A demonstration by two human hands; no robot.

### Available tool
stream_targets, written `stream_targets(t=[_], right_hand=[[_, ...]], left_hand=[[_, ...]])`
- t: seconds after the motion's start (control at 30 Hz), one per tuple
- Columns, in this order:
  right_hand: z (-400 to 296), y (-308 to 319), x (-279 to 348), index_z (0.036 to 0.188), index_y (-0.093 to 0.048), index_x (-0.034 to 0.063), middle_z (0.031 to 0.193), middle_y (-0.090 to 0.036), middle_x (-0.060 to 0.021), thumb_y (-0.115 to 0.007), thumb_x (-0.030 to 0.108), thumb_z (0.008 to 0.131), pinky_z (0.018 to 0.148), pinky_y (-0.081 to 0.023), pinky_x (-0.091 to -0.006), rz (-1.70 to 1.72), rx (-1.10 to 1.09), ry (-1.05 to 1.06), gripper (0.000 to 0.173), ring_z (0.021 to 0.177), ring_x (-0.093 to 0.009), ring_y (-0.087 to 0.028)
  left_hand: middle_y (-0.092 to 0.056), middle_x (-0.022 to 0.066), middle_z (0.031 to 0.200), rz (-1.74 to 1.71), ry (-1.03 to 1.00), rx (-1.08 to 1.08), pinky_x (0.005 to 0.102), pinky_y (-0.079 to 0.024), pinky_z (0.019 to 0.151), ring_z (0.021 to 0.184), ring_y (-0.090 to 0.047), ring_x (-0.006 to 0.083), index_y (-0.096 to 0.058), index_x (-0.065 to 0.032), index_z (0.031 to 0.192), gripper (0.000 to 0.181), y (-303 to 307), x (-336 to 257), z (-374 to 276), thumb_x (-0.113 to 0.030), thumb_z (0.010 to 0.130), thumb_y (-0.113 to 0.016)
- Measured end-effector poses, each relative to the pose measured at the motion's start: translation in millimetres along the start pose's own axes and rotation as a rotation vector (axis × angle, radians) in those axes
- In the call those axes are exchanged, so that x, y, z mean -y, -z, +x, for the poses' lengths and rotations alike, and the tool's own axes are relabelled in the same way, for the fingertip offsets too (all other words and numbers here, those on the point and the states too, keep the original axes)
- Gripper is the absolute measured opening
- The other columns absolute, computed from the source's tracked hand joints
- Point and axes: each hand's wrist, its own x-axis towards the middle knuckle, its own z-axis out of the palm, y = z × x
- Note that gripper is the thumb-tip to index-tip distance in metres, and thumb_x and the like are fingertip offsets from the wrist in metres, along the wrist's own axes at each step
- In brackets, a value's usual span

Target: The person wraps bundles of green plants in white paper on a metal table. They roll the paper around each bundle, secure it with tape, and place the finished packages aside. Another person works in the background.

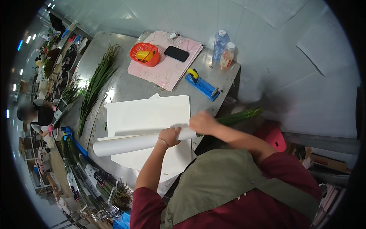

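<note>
A roll of white paper (131, 145) lies slantwise over flat white paper sheets (148, 114) on the metal table. Green stems (240, 116) stick out of the roll's right end, past the table edge. My left hand (169, 136) grips the roll right of its middle, fingers over the top. Blurred by motion, my right hand (202, 123) is curled at the roll's right end, just above the stems. Whether it pinches the paper or anything else cannot be made out. The paper hides the other end of the bunch.
A blue tape dispenser (201, 86), bottles (226, 55), a phone (176, 53) on pink sheets (154, 75) and a red basket (145, 55) stand behind. Loose green stems (97, 86) lie left. Wrapped bunches (85, 177) hang nearer. A co-worker (40, 114) stands far left.
</note>
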Motion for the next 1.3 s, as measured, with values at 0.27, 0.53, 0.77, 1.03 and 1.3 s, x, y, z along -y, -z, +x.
stream_targets(t=[0.27, 0.53, 0.77, 1.03, 1.3], right_hand=[[17.3, 82.3, -149.0, 0.085, -0.066, 0.0015, 0.1, -0.064, -0.0136, -0.068, 0.02, 0.088, 0.089, -0.047, -0.0359, 0.473, -0.018, -0.834, 0.019, 0.1, -0.028, -0.059], [-20.4, 113.3, -122.1, 0.079, -0.059, 0.0017, 0.071, -0.054, -0.0023, -0.061, 0.017, 0.094, 0.068, -0.043, -0.0321, 0.603, -0.018, -0.933, 0.021, 0.067, -0.016, -0.052], [-31.6, 80.9, -135.5, 0.084, -0.067, -0.0004, 0.082, -0.069, -0.0181, -0.062, 0.02, 0.089, 0.065, -0.051, -0.0462, -0.509, 0.212, -0.689, 0.022, 0.077, -0.038, -0.066], [-15.4, -31.3, 33.7, 0.079, -0.074, 0.0022, 0.076, -0.07, -0.0166, -0.068, 0.037, 0.085, 0.067, -0.054, -0.0447, 0.026, 0.497, -0.958, 0.036, 0.073, -0.034, -0.069], [-45.9, -10.2, 51.0, 0.083, -0.073, 0.0019, 0.08, -0.07, -0.0174, -0.065, 0.04, 0.085, 0.068, -0.055, -0.046, -0.311, 0.694, -0.809, 0.039, 0.076, -0.035, -0.069]], left_hand=[[-0.062, 0.0091, 0.111, -0.015, -0.04, -0.326, 0.0428, -0.05, 0.083, 0.1, -0.063, 0.0283, -0.048, -0.0193, 0.137, 0.082, -33.1, -25.5, 4.1, -0.045, 0.067, -0.082], [-0.057, 0.0074, 0.12, 0.04, -0.046, -0.54, 0.0417, -0.046, 0.085, 0.103, -0.056, 0.0278, -0.044, -0.0231, 0.144, 0.088, -48.3, -36.3, -10.7, -0.044, 0.067, -0.08], [-0.056, 0.0077, 0.126, 0.085, -0.059, -0.594, 0.0417, -0.046, 0.088, 0.107, -0.056, 0.0273, -0.041, -0.0255, 0.147, 0.087, -54.8, -36.9, -10.7, -0.044, 0.07, -0.078], [-0.056, 0.0094, 0.126, 0.069, -0.076, -0.709, 0.0448, -0.046, 0.087, 0.106, -0.056, 0.0304, -0.039, -0.0281, 0.148, 0.087, -70.8, -34.6, -10.5, -0.041, 0.071, -0.078], [-0.056, 0.0085, 0.126, 0.08, -0.078, -0.722, 0.0444, -0.046, 0.086, 0.104, -0.056, 0.0297, -0.041, -0.0309, 0.146, 0.084, -69.1, -36.0, -15.4, -0.041, 0.071, -0.078]])
